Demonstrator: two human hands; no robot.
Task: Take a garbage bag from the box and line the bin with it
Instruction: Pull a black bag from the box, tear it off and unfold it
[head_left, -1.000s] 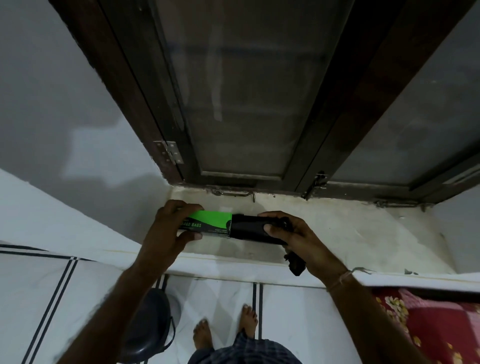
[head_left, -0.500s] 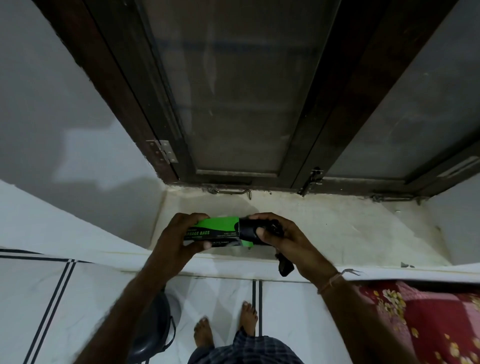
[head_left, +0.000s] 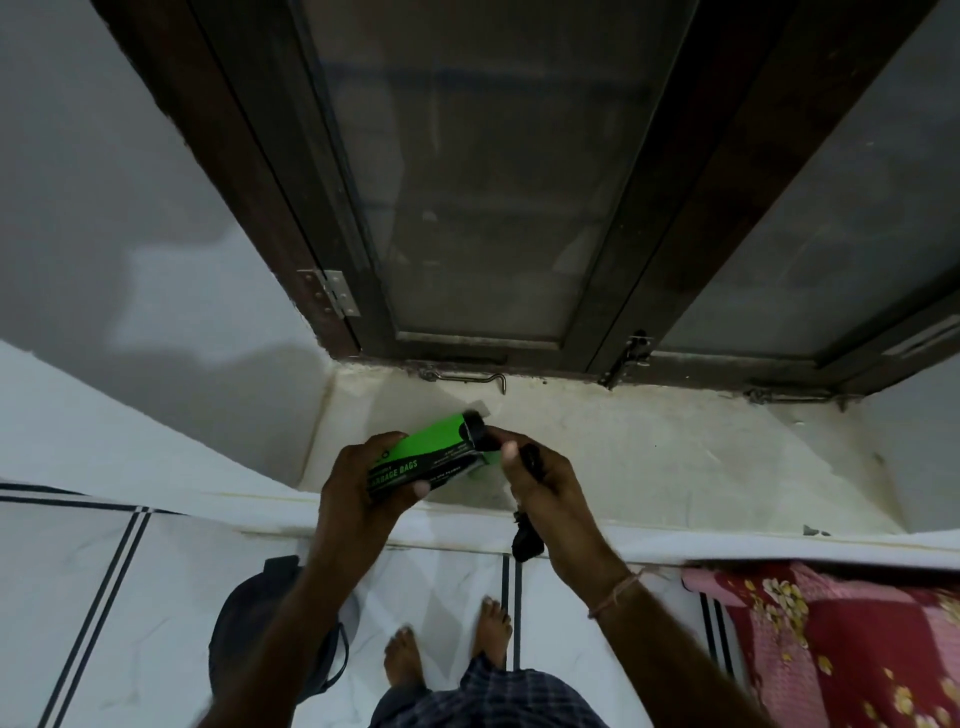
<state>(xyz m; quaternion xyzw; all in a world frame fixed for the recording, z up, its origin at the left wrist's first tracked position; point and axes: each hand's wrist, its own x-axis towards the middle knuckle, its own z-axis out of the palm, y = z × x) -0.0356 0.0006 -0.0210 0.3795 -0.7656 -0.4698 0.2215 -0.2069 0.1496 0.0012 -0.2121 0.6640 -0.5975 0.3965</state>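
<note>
Green and black printed cardboard marks the long, narrow garbage-bag box (head_left: 423, 460), and everything else is best placed from it. The left hand (head_left: 363, 491) is wrapped around the box's near end, fingers closed over the lettered face, holding it tilted so that its open far end points up and away over the pale, rough stone window sill (head_left: 675, 467). Just to the right of that open end, the right hand (head_left: 545, 491) is closed on a black plastic garbage bag (head_left: 527, 538); thumb and forefinger pinch dark film at the box mouth, while a crumpled tail of the bag hangs below the palm. The hands sit close together, nearly touching at the mouth, which I read as one steadying the carton while the other works the thin, limp film. Whether the bag is fully free of the roll inside cannot be told. The cardboard looks stiff and smooth-faced; the film looks slick and soft and bunches in folds. Below and left of the box, on the white floor tiles (head_left: 156, 597) with dark stripes, stands the dark round bin (head_left: 244, 613), partly hidden by the left forearm and not yet lined. Above the box rises a dark wooden window frame (head_left: 649, 234) with dull glass panes.
</note>
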